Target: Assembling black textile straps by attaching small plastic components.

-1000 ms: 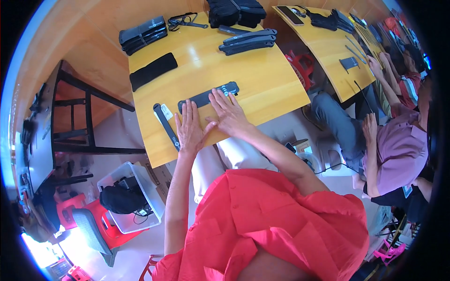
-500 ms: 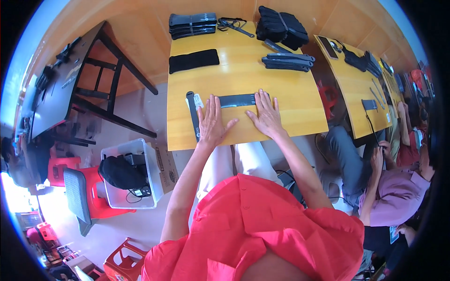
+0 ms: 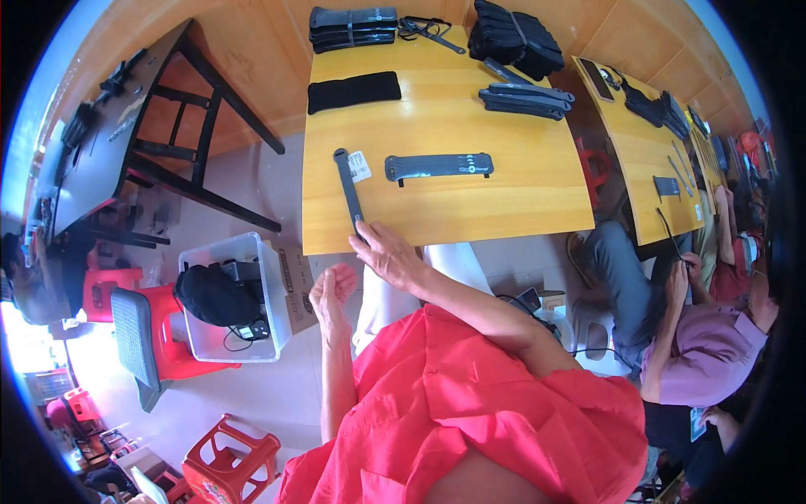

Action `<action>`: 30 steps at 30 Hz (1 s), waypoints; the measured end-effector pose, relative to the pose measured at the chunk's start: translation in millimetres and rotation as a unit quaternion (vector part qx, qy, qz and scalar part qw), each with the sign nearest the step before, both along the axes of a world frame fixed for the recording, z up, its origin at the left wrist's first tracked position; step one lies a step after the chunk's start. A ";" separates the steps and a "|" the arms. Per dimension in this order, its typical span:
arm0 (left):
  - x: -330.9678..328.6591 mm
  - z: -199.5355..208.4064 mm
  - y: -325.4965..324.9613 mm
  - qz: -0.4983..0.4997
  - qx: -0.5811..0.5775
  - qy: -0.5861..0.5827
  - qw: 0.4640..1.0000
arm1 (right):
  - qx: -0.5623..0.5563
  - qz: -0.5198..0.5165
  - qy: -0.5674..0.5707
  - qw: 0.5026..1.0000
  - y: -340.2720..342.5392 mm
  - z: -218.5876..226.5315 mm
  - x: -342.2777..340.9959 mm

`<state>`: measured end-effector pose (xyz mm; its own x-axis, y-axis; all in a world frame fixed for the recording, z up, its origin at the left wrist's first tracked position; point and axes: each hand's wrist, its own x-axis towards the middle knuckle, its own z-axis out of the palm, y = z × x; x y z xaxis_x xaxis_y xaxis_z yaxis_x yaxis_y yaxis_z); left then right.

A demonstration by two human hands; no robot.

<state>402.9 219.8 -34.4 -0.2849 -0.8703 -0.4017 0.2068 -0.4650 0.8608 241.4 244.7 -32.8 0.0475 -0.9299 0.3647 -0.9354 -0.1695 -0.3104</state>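
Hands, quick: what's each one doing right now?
Left hand: open, palm up, holding nothing, off the table edge.
Right hand: fingertips on the near end of the narrow dark strap; grip cannot be told.

On the yellow counter [image 3: 504, 193], the right hand [image 3: 388, 252] rests its fingertips on the near end of a narrow dark strap [image 3: 347, 186]. A wider dark strap [image 3: 438, 165] lies just beyond. The left hand [image 3: 331, 290] hangs open below the counter edge, near a clear bin [image 3: 273, 277].
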 end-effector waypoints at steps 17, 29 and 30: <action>-52.3 68.6 13.3 -0.164 0.110 0.243 0.950 | -0.044 -0.022 -0.487 0.872 65.2 93.8 -25.3; -56.8 98.5 22.2 -0.152 0.136 0.259 0.944 | -0.067 0.019 -0.345 0.936 75.3 134.6 -40.0; -57.1 96.9 22.8 -0.152 0.137 0.260 0.944 | -0.066 0.019 -0.345 0.936 74.7 135.3 -40.2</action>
<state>345.8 242.6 62.5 -0.7246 -0.6009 -0.3374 0.3896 -0.7610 0.5187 201.2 319.4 102.4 -0.2091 -0.8771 0.4324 -0.5128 -0.2782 -0.8122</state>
